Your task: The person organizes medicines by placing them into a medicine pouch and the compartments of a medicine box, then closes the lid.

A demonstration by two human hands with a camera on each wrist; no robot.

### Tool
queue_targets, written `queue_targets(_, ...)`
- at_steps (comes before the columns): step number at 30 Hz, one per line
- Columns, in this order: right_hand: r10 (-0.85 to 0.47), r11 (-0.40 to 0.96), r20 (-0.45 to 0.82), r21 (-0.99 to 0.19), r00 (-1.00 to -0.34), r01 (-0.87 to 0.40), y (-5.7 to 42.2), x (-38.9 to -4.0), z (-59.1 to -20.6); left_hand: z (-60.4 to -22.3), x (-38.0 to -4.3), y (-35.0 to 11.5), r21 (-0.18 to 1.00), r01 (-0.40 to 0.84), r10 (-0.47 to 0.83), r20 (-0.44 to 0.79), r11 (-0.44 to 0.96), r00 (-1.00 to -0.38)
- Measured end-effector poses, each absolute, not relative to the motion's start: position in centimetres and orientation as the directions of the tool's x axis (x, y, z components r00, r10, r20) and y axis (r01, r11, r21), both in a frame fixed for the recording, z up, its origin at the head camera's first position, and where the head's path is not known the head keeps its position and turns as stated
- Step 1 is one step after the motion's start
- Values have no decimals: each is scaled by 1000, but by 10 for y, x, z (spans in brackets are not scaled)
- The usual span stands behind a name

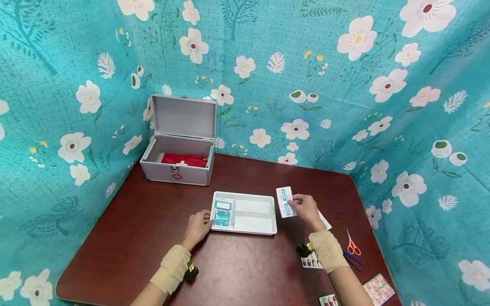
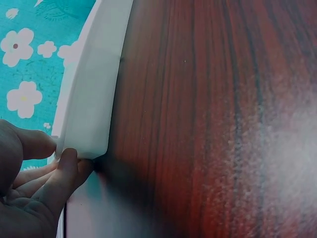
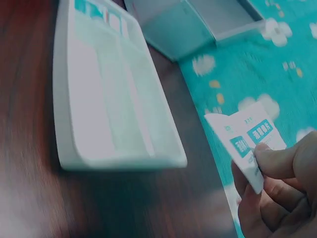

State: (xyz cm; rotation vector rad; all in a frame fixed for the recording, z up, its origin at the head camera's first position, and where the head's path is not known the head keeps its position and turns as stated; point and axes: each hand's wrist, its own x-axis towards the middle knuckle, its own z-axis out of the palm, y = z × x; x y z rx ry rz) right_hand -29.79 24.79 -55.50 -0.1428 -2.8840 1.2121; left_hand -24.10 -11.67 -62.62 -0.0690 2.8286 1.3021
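A white divided tray (image 1: 255, 233) lies on the table, with teal-and-white sachets (image 1: 222, 216) in its left compartment. Its two right compartments hold nothing. My left hand (image 1: 198, 227) pinches the tray's near left corner between thumb and fingers, as the left wrist view shows up close. To the right of the tray, my right hand (image 1: 305, 208) holds a folded pair of white sachets (image 1: 284, 202) with teal labels. In the right wrist view the thumb (image 3: 277, 161) presses on these sachets, which are raised off the table.
Behind, at the left, stands an open silver case (image 1: 176, 173) with a red pouch (image 1: 187, 160) inside. On the right lie another white packet (image 1: 325, 221), orange-handled scissors (image 1: 353, 247), dark blue tweezers-like pieces (image 1: 351, 258), capsule blisters (image 1: 311, 262) and an orange blister pack (image 1: 379, 289).
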Motion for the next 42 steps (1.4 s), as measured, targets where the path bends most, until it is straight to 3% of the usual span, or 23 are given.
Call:
queue_targets(8, 80, 622, -86, -775, -993, 117, 179, -290, -570, -627, -238, -114, 765, -31, -20, -24, 643, -1000)
queue_targets(17, 9, 550, -37, -834, -999, 36, 106, -285, -593, -627, -238, -109, 769, -11, -26, 8, 640, -1000)
queue_targets(23, 25, 583, -8, -812, -1000, 21, 79, -283, -605, -627, -236, -108, 772, -16, -29, 3, 636, -1000)
queue_targets(29, 1, 647, 34, -762, -999, -25, 65, -281, -611, -629, -235, -109, 765, -14, -25, 3, 643, -1000)
queue_targets(42, -166, 820, 224, -509, -960, -261, 53, -278, -611, -627, -240, -112, 764, 16, -15, 33, 645, -999)
